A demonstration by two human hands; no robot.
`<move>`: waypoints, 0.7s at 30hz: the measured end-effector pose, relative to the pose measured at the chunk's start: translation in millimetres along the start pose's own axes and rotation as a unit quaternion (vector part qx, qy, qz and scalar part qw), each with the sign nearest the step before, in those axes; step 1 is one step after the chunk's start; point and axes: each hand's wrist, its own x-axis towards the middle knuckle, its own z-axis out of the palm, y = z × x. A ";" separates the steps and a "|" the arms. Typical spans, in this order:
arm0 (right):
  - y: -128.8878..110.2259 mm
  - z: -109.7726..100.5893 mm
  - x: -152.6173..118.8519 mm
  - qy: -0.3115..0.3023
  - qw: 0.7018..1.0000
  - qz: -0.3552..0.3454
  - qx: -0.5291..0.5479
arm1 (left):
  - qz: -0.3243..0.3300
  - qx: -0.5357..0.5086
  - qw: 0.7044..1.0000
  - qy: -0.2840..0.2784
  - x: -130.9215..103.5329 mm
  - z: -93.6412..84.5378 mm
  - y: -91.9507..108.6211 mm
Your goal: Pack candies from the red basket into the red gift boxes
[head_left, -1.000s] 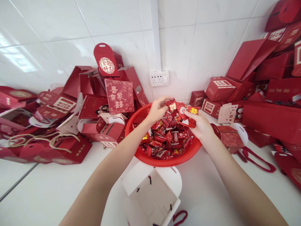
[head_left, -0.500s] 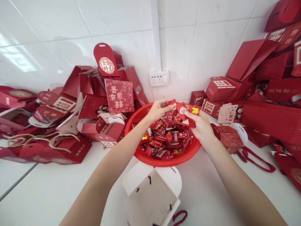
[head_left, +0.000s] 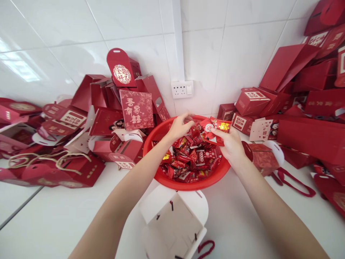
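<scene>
A red plastic basket (head_left: 188, 186) holds many wrapped red candies (head_left: 183, 162). Over its back left part is my left hand (head_left: 182, 126), its thumb and fingers apart, with nothing seen between them. My right hand (head_left: 229, 141) is closed on red candy packets (head_left: 215, 130) with gold lettering, above the basket's right side. In front of the basket stands an open box (head_left: 175, 225), its pale inside facing up and its flaps spread. A dark red cord (head_left: 206, 249) lies by the box's lower right side.
Red gift boxes (head_left: 137, 109) are heaped at the left, some with rope handles (head_left: 64, 162). More red boxes (head_left: 309, 135) are piled at the right. Behind the basket, a white socket panel (head_left: 182, 89) is fixed to the tiled wall (head_left: 202, 54).
The small red packet that was in my left hand is gone from its fingers, which have parted. My right hand still holds its packets, having shifted very slightly.
</scene>
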 end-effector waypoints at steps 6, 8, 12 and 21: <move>0.2 -0.5 -0.1 -0.004 1.000 -0.006 -0.012 | 0.039 -0.043 0.989 -0.134 -9.2 3.7 12.9; -0.8 0.2 -0.8 -0.012 1.000 -0.004 -0.016 | 0.031 -0.053 0.983 -0.172 -11.7 4.5 15.7; -3.7 2.7 -2.9 -0.034 0.999 0.007 -0.021 | 0.024 -0.072 0.981 -0.178 -12.0 3.5 17.5; -2.7 0.7 -2.4 -0.069 0.997 0.024 -0.028 | 0.019 -0.108 0.983 -0.147 -9.5 1.1 20.8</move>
